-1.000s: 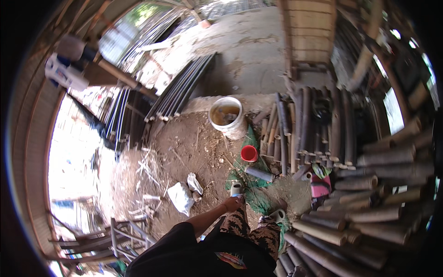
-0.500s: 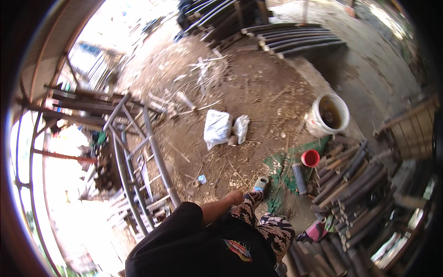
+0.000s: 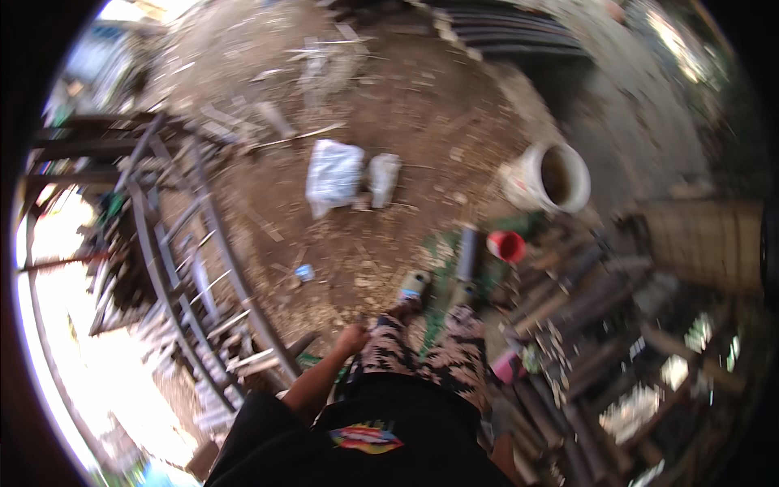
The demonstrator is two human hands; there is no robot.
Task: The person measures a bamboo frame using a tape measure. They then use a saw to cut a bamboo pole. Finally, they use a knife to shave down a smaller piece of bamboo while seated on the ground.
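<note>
Presently, the left hand (image 3: 353, 338) hangs beside the patterned trousers (image 3: 387, 347); blur prevents telling whether it grips anything. Ahead-left of it lies a blue scrap (image 3: 304, 273); ahead-right, farther off, a grey tube (image 3: 467, 253) and red cup (image 3: 507, 246).

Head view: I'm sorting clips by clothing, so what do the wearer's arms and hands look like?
The left arm has a short black sleeve and is bare below it. The left hand shows no glove; blur hides finer marks. The right hand cannot be made out.
</note>
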